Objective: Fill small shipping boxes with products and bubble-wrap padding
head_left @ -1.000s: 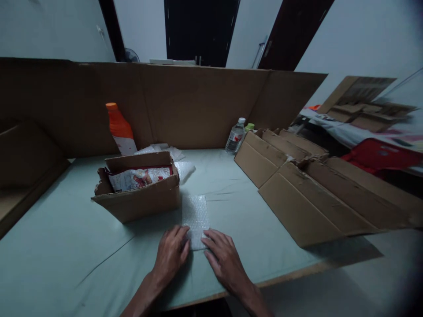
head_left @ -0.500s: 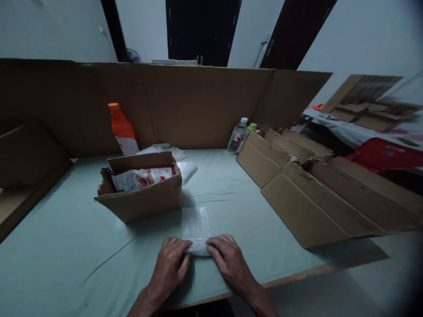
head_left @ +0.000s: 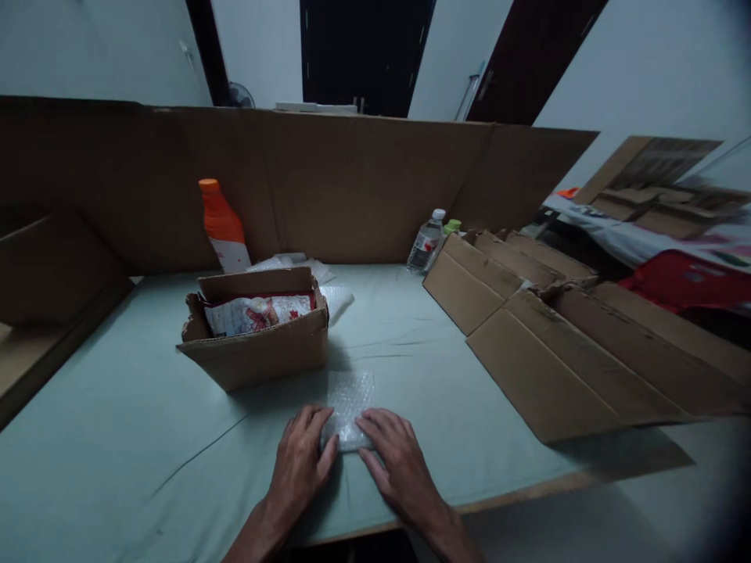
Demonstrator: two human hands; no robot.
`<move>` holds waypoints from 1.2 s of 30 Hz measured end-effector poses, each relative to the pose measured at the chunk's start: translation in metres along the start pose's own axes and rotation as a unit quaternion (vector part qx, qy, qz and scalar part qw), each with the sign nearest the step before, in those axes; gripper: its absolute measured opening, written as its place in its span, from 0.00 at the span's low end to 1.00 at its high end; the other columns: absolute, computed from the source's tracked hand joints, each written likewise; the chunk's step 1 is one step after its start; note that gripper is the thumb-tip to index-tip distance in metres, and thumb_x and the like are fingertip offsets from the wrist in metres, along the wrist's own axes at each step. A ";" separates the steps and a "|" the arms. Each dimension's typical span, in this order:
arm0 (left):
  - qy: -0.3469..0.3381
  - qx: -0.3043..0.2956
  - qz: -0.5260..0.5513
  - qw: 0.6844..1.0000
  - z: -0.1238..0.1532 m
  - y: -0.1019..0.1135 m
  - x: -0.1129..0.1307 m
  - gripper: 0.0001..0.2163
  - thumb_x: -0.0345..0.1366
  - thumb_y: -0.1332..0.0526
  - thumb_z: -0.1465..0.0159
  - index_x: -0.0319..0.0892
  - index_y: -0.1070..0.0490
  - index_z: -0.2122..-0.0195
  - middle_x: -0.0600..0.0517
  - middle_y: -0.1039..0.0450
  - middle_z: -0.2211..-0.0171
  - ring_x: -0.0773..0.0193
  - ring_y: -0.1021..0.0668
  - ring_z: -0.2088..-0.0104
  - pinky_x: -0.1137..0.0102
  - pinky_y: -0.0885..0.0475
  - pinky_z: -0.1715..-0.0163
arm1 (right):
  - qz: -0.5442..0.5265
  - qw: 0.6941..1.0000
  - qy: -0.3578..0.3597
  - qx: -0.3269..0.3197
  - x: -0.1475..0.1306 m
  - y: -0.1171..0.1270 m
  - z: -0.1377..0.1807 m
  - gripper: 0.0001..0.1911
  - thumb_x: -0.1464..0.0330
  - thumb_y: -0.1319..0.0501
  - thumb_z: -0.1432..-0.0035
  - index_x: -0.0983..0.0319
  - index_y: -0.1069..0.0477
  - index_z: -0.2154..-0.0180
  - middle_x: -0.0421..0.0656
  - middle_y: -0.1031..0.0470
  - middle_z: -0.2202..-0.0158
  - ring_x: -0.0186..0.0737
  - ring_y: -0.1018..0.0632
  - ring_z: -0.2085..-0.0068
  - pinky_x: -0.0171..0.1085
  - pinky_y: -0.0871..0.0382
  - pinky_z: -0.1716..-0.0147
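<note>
A small, roughly rectangular piece of clear, dimpled bubble wrap (head_left: 352, 395) lies flat near the middle of the worktop's (head_left: 422, 407) near edge, on smooth pale-green cloth with a few creases. The left hand (head_left: 303, 452) and right hand (head_left: 394, 457) flank it, thumbs parted from loosely curved fingers, fingertips touching its opposite sides. Beyond the left hand stands an open brown cardboard box (head_left: 275, 358), its rim ragged, holding a glossy printed packet (head_left: 258, 314). Crumpled wrap (head_left: 334, 301) sits behind it, near an orange-capped bottle (head_left: 226, 231) at the far edge. Angular cardboard boxes (head_left: 522, 367) line the right edge, beside a transparent ribbed bottle (head_left: 425, 244).
</note>
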State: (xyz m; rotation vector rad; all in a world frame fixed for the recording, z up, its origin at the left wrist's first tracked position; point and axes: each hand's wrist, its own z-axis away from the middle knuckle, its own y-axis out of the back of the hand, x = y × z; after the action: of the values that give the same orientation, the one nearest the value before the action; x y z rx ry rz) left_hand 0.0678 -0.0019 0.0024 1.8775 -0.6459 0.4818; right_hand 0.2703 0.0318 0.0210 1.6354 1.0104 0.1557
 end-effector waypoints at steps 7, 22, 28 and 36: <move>-0.053 0.011 0.006 0.998 0.015 0.004 -0.003 0.17 0.34 0.38 0.39 0.44 0.27 0.48 0.40 0.29 0.43 0.49 0.24 0.47 0.54 0.24 0.50 | -0.049 0.999 -0.020 0.005 0.003 -0.001 -0.008 0.13 0.74 0.39 0.39 0.58 0.26 0.52 0.47 0.21 0.55 0.48 0.23 0.54 0.48 0.30 0.54; -0.029 -0.003 0.026 0.999 0.000 0.000 -0.005 0.11 0.32 0.43 0.34 0.41 0.26 0.53 0.47 0.20 0.64 0.56 0.20 0.63 0.62 0.24 0.62 | -0.042 0.996 -0.016 0.080 0.004 0.001 0.002 0.21 0.73 0.40 0.38 0.58 0.31 0.44 0.49 0.27 0.43 0.49 0.26 0.45 0.47 0.30 0.48; 0.002 0.021 0.014 1.000 -0.004 -0.013 -0.011 0.13 0.34 0.43 0.34 0.40 0.27 0.50 0.43 0.20 0.57 0.53 0.19 0.58 0.57 0.24 0.56 | -0.004 1.000 0.002 0.020 0.007 -0.008 -0.001 0.23 0.75 0.38 0.41 0.58 0.31 0.44 0.49 0.26 0.44 0.51 0.26 0.45 0.50 0.31 0.48; 0.119 0.026 0.128 0.984 0.003 0.004 -0.003 0.19 0.43 0.43 0.33 0.36 0.30 0.46 0.42 0.23 0.58 0.54 0.21 0.58 0.59 0.24 0.57 | -0.072 0.994 -0.009 0.077 0.013 -0.013 -0.007 0.14 0.74 0.39 0.38 0.59 0.28 0.50 0.47 0.20 0.54 0.48 0.23 0.52 0.46 0.30 0.54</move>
State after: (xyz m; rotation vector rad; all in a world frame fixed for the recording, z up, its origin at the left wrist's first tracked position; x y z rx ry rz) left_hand 0.0633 -0.0049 0.0027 1.7571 -0.7225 0.8826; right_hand 0.2674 0.0459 0.0066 1.6927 1.1448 -0.0346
